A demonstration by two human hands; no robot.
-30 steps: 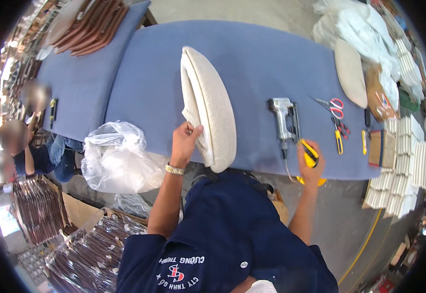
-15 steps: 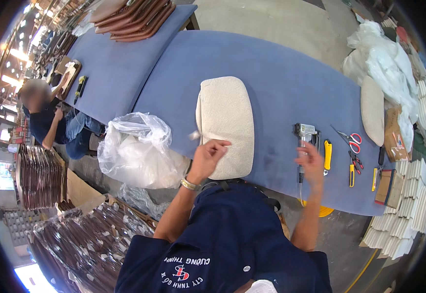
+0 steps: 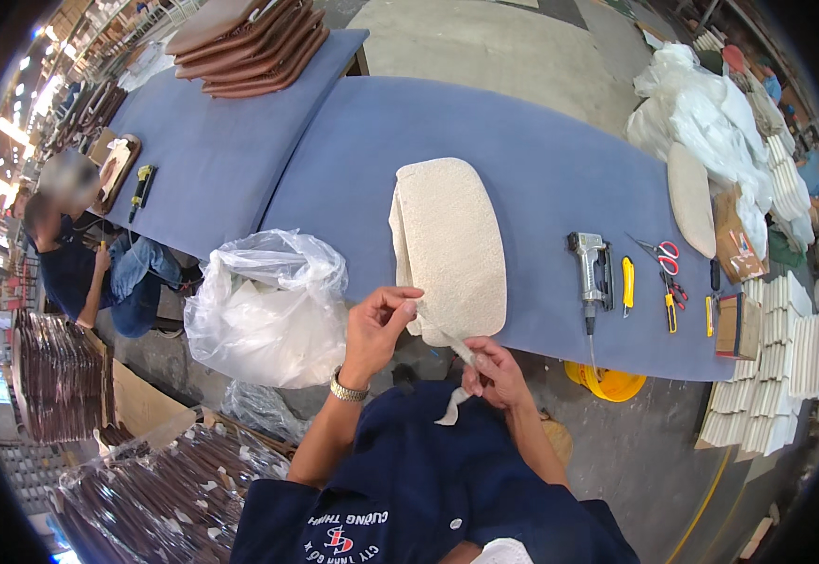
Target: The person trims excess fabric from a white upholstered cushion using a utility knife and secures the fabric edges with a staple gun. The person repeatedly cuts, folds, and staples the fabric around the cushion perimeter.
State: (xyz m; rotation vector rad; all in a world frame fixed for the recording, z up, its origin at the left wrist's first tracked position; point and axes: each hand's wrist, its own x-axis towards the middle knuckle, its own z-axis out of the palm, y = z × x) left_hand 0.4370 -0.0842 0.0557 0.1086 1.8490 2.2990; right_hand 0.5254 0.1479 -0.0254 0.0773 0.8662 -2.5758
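Far left, a seated person point(image 3: 71, 254) in dark top & jeans, beside the near edge of a second blue felt-covered bench point(image 3: 212, 160); a stack of brown curved seat panels point(image 3: 249, 38) sits at that bench's far right corner. W/ glossy crinkled film, a clear plastic bag point(image 3: 268, 305) stuffed w/ white pieces stands on the floor just off the near-left corner of the main blue felt bench point(image 3: 541, 150).

Left hand point(image 3: 376, 329), metal watch on wrist: thumb & forefinger pressed together, pinching the near-left edge of the cream fabric-covered seat cushion point(image 3: 452, 244). Cushion is a rounded rectangle, nubbly woven texture, lying on the bench w/ its near end overhanging the near edge; left side looks slightly lifted, showing thickness. Right hand point(image 3: 494, 371), just below the cushion's near end: fingers curled shut on a narrow strip of cream fabric point(image 3: 454, 399) that trails from the cushion's near edge down over the dark blue shirt.

Right of cushion, apart from it, near the front edge: grey metal pneumatic staple gun point(image 3: 590, 268), then a yellow utility knife point(image 3: 627, 282), red-handled scissors point(image 3: 663, 256), small yellow-handled tool point(image 3: 670, 312). Yellow plastic bucket point(image 3: 607, 381) on the floor under the near edge. Toward the right end: a pale oval cushion point(image 3: 691, 197), heaps of white soft wadding point(image 3: 710, 113), brown cardboard box point(image 3: 736, 324), & stacked white foam blocks point(image 3: 776, 376) past the right edge.
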